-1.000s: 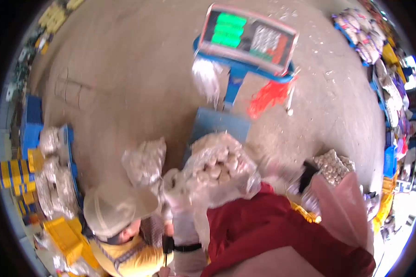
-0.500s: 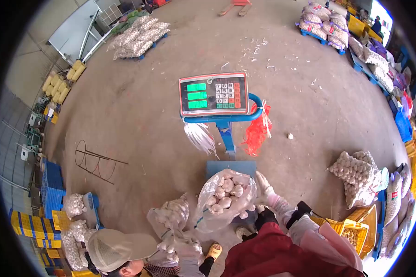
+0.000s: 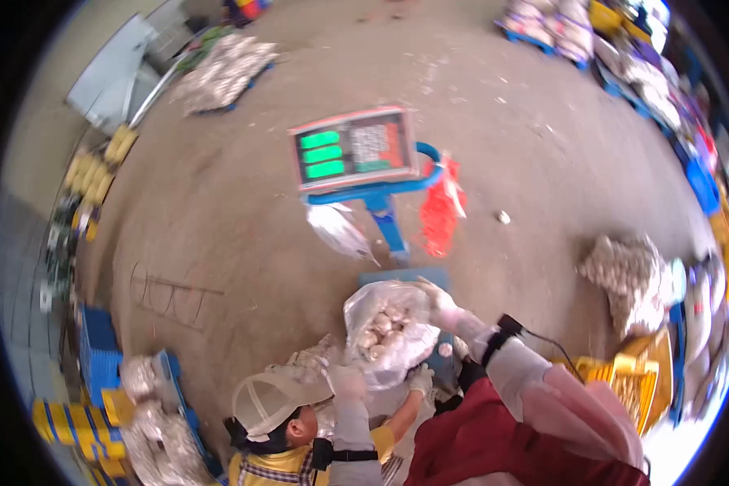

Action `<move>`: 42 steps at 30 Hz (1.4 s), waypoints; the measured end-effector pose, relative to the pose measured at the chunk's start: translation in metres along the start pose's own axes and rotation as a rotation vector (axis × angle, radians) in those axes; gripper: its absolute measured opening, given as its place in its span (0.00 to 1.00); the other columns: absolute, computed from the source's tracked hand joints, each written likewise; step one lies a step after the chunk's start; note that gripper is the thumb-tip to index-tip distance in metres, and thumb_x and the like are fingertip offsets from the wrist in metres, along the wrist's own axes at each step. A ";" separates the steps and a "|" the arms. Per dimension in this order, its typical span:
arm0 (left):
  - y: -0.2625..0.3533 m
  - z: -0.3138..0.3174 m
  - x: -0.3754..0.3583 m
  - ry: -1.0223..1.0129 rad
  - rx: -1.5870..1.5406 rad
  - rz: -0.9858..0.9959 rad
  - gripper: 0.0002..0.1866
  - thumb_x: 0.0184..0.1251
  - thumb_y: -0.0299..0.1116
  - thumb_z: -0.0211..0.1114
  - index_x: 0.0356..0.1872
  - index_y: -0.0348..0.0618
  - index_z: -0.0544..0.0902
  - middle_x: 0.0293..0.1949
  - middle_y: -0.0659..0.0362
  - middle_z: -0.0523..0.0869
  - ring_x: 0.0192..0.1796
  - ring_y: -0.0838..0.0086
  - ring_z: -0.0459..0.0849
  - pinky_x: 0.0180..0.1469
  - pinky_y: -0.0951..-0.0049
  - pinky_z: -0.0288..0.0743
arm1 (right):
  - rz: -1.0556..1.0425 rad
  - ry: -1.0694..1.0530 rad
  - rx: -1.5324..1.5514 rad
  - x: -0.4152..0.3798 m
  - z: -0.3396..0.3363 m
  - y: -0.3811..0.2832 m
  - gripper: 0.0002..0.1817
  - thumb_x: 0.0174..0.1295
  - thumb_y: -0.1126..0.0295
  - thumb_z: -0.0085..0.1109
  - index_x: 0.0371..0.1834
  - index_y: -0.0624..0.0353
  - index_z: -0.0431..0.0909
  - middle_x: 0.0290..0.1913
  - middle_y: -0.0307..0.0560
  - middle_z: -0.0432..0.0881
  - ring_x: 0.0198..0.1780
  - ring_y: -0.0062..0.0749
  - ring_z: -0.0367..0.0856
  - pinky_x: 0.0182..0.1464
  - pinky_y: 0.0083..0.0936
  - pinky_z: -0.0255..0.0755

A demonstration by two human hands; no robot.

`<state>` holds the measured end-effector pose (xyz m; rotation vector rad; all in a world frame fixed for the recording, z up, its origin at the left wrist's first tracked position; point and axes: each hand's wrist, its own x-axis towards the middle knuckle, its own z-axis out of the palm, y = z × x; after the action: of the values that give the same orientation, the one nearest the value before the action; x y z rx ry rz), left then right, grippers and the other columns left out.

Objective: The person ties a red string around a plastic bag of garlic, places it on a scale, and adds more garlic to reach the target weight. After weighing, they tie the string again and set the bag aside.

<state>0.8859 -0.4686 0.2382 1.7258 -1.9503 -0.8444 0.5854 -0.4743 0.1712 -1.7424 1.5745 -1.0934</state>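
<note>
A clear plastic bag (image 3: pixel 409 360) of garlic bulbs (image 3: pixel 381 330) stands open on the blue platform (image 3: pixel 441 279) of a scale. My right hand (image 3: pixel 439 304), in a pale glove, is closed on the bag's upper right rim. Blurred by motion, my left hand (image 3: pixel 348 382) is at the bag's lower left side; its fingers cannot be made out. A co-worker's gloved hand (image 3: pixel 420 379) touches the bag's lower right edge. Above the platform is the scale's display (image 3: pixel 354 150), with three lit green readouts too blurred to read.
A co-worker in a cap (image 3: pixel 271 401) leans in at the lower left. Net sacks (image 3: pixel 308 360) stand left of the bag. A large net sack (image 3: pixel 624 283) and yellow crates (image 3: pixel 628 381) are at the right. A metal frame (image 3: pixel 174 296) lies on the floor at left.
My right hand has moved up and left onto the bag's rim. My left hand has come up beside the bag. The co-worker has moved right, a hand now at the bag. The view has shifted.
</note>
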 end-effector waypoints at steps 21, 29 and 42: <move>0.237 0.066 -0.013 -0.060 -0.184 0.177 0.17 0.68 0.44 0.56 0.41 0.38 0.75 0.33 0.53 0.80 0.34 0.65 0.79 0.40 0.68 0.75 | -0.088 0.830 1.586 -0.214 -0.170 -0.021 0.21 0.38 0.64 0.62 0.38 0.61 0.79 0.42 0.45 0.79 0.46 0.34 0.76 0.52 0.32 0.71; 0.419 0.197 -0.013 -0.656 -0.489 0.476 0.22 0.68 0.53 0.54 0.29 0.41 0.68 0.20 0.57 0.70 0.24 0.72 0.71 0.30 0.71 0.64 | 0.461 1.357 1.731 -0.304 -0.295 -0.044 0.07 0.59 0.84 0.53 0.30 0.64 0.81 0.31 0.39 0.81 0.34 0.29 0.81 0.40 0.27 0.77; 0.636 0.503 -0.023 -1.614 -0.508 0.668 0.21 0.66 0.51 0.57 0.30 0.45 0.64 0.22 0.65 0.65 0.24 0.82 0.63 0.27 0.81 0.55 | 0.590 2.362 0.951 -0.379 -0.395 0.070 0.10 0.60 0.72 0.47 0.21 0.54 0.72 0.20 0.39 0.75 0.23 0.32 0.75 0.33 0.28 0.73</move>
<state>0.0900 -0.3235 0.2959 -0.2726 -2.3580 -2.4705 0.2199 -0.0665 0.2413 1.3955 1.3254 -2.7898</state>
